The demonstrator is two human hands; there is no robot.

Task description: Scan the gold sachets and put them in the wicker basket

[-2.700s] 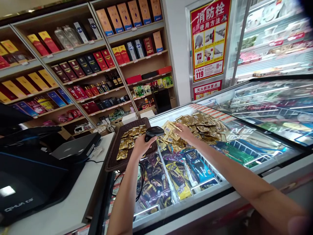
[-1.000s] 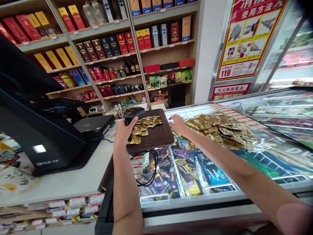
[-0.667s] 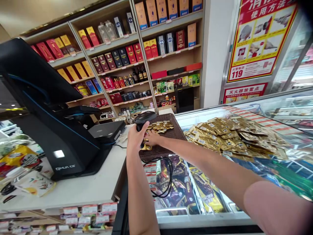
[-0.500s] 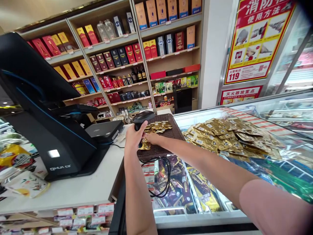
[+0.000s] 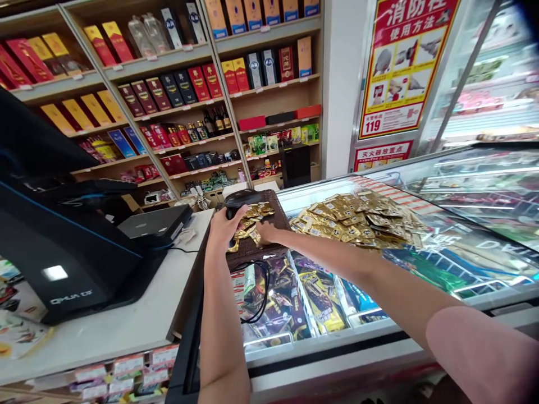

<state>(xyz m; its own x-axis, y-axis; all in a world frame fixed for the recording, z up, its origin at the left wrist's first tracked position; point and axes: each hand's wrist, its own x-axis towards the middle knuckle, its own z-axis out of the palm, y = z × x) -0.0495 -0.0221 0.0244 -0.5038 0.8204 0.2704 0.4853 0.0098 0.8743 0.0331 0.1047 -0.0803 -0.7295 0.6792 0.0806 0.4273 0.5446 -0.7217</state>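
Observation:
My left hand (image 5: 224,226) is wrapped round the handle of a black barcode scanner (image 5: 243,197), its head held over a brown woven basket tray (image 5: 275,206). Gold foil packets (image 5: 257,211) lie loose in that tray. My right hand (image 5: 268,233) reaches in from the right, its fingers pinched on a gold packet (image 5: 254,233) at the tray's near side. A large heap of the same gold packets (image 5: 357,216) spreads over the glass freezer top to the right of the tray.
A black cable (image 5: 266,292) loops over the freezer glass (image 5: 282,331), under which wrapped ice creams show. On the left a checkout screen stand (image 5: 84,269) occupies the white counter (image 5: 138,331). Shelves of boxed bottles (image 5: 168,90) line the back wall.
The view has swung to the right. My right hand has drawn slightly away from the scanner, towards the right, with a gold packet. My left hand keeps its grip on the scanner.

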